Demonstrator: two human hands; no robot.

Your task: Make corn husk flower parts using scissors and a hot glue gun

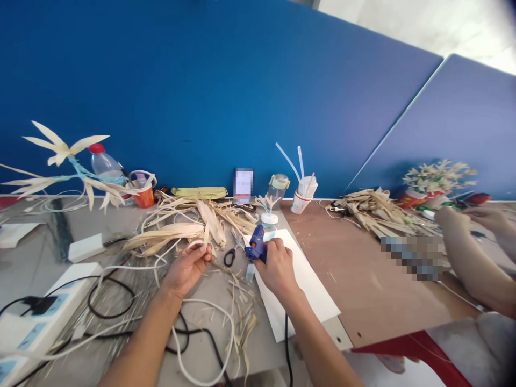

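My right hand (277, 266) is closed around a blue glue gun (257, 243), its nozzle pointing away over a white sheet (310, 285). To the left, my left hand (189, 266) pinches a pale strip of dried corn husk (212, 228) beside the gun. Black scissors (230, 255) lie between my two hands. Loose husk scraps (242, 301) litter the table in front of me.
A husk pile (177, 231), a husk flower on a stem (64, 156), a water bottle (104, 164), cups (143, 193) and a cup of glue sticks (302, 196) line the blue partition. Power strips (36, 322) and cables (121, 306) lie at left. Another person's arms (471, 252) work at right.
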